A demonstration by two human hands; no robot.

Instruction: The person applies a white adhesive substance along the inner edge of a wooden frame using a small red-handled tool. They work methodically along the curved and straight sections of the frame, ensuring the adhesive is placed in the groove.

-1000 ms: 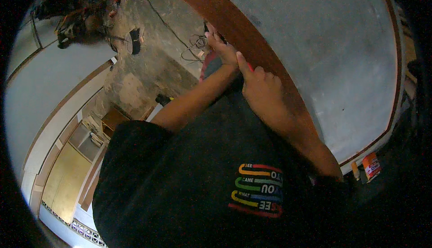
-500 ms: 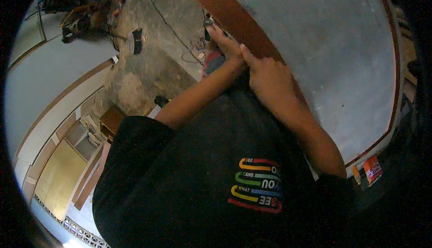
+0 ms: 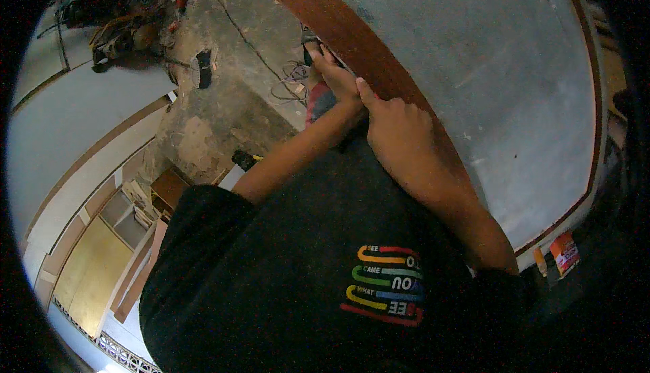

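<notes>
A large panel with a grey face point(image 3: 474, 68) and a brown border strip point(image 3: 352, 31) fills the upper right. My left hand point(image 3: 336, 78) lies along the panel's near edge, its fingers stretched toward the far end. Close behind it, my right hand point(image 3: 403, 129) rests on the brown border, thumb pointing at the left wrist and the other fingers curled. A tiny spot of red shows beside that thumb; what the curled fingers hold, if anything, is hidden. Part of the panel's edge is covered by both hands.
A dark cable point(image 3: 237, 31) runs over the worn concrete floor point(image 3: 196, 122). One dark shoe-like object point(image 3: 202, 68) lies there. Cluttered gear point(image 3: 128, 38) sits at the far left, above a pale panel point(image 3: 74, 129). An orange-red packet point(image 3: 564, 254) is at the right.
Both hands have shifted slightly down and left in the picture, together with a small shift of the whole view. They stay at the panel's edge, close together.
</notes>
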